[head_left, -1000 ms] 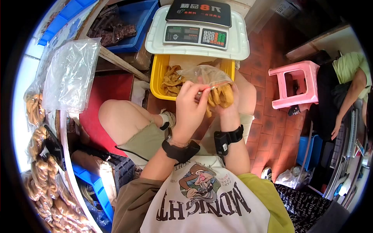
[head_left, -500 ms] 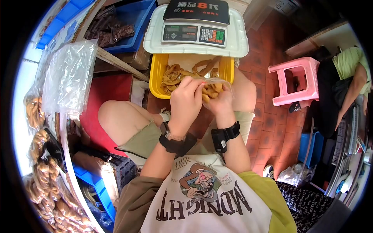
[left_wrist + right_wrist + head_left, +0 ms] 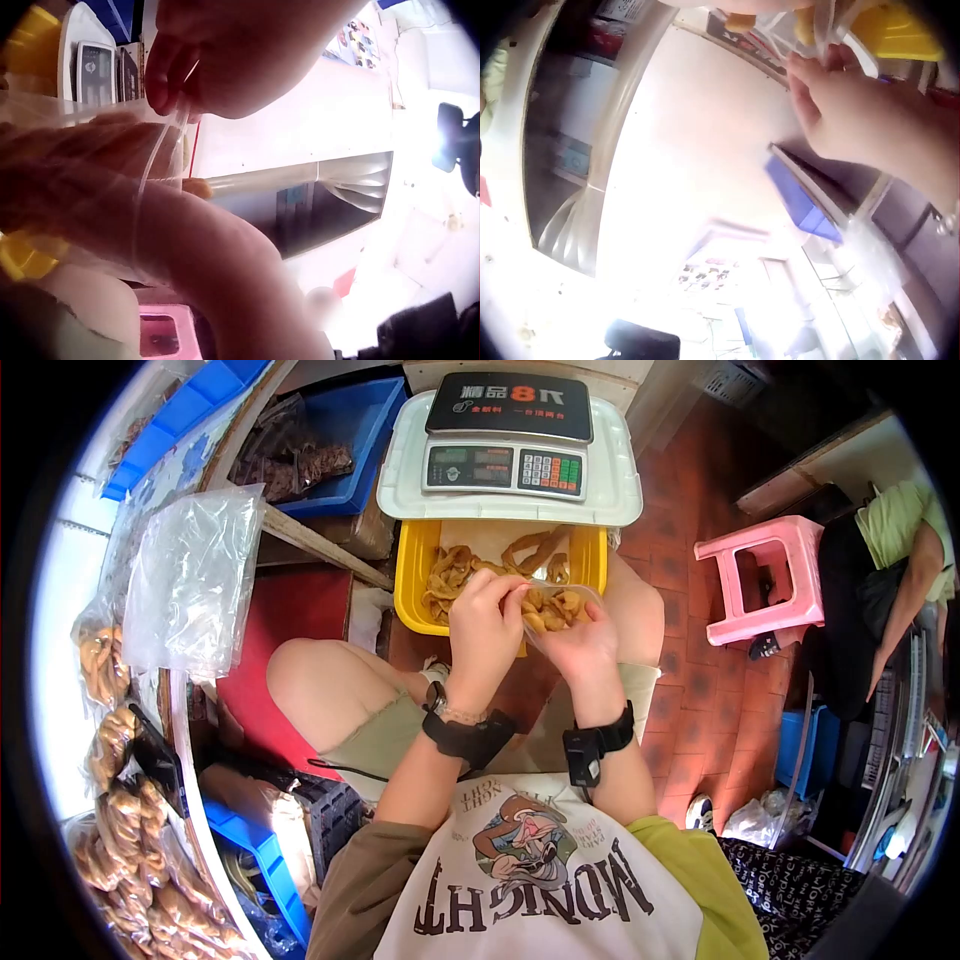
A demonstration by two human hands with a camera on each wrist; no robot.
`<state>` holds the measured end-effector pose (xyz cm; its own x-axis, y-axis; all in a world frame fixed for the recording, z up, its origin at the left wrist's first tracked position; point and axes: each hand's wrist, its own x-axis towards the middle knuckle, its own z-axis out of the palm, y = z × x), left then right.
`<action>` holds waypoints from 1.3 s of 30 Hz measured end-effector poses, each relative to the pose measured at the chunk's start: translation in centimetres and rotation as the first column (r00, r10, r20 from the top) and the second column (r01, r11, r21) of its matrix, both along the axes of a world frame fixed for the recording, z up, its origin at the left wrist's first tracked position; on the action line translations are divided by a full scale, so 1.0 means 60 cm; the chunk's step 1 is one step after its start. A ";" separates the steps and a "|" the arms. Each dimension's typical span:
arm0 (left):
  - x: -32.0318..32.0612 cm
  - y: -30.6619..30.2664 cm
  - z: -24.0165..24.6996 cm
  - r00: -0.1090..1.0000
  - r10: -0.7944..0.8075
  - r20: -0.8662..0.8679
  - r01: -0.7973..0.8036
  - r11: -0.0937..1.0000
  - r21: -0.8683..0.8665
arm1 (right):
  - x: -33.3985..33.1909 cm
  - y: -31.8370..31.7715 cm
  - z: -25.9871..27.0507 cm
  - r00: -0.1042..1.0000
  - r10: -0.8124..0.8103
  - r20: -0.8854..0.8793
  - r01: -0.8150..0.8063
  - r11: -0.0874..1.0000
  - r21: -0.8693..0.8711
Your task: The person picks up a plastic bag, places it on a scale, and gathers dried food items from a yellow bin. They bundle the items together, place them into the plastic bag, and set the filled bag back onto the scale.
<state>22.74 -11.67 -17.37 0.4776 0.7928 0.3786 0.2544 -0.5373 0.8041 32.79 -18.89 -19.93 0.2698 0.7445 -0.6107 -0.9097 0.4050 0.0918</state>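
A clear plastic bag (image 3: 555, 607) holds tan, curled dried strips and sits just above the front edge of a yellow bin (image 3: 412, 575) filled with the same strips. My left hand (image 3: 483, 622) pinches the bag's edge at its mouth. My right hand (image 3: 578, 650) cups and grips the bag from below and from the right. The left wrist view shows fingertips (image 3: 172, 82) pinching the clear film of the bag (image 3: 90, 150). In the right wrist view a hand (image 3: 855, 112) touches the bag (image 3: 810, 22) near the top edge.
A white electronic scale (image 3: 508, 450) stands behind the bin. A blue bin (image 3: 350, 420) of dark pieces and a stack of empty clear bags (image 3: 190, 580) lie to the left, with filled bags (image 3: 120, 810) below. A pink stool (image 3: 765, 575) and a seated person (image 3: 890, 560) are at the right.
The bag was held up with its mouth spread wide. It has come down to the bin's front edge, and both hands have closed in around it.
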 end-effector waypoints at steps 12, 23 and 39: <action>0.001 0.038 0.083 0.994 0.063 0.083 -0.062 0.998 -0.018 | 0.021 -0.085 0.104 0.015 0.241 0.970 0.058 0.969 -0.241; -0.022 0.062 0.128 0.996 0.060 -0.061 -0.058 0.998 0.029 | 0.027 0.048 0.100 -0.847 0.347 0.403 0.162 0.891 -0.425; 0.011 0.142 0.003 0.819 -0.493 -0.295 0.433 0.867 -0.247 | 0.100 0.057 0.067 -0.201 0.248 0.948 0.061 0.969 -0.241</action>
<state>23.43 -3.12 -17.17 0.8769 0.4805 0.0125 0.2795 -0.5310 0.8000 38.80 -15.46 -15.93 0.5882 0.7824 0.2045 0.1176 0.1675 -0.9788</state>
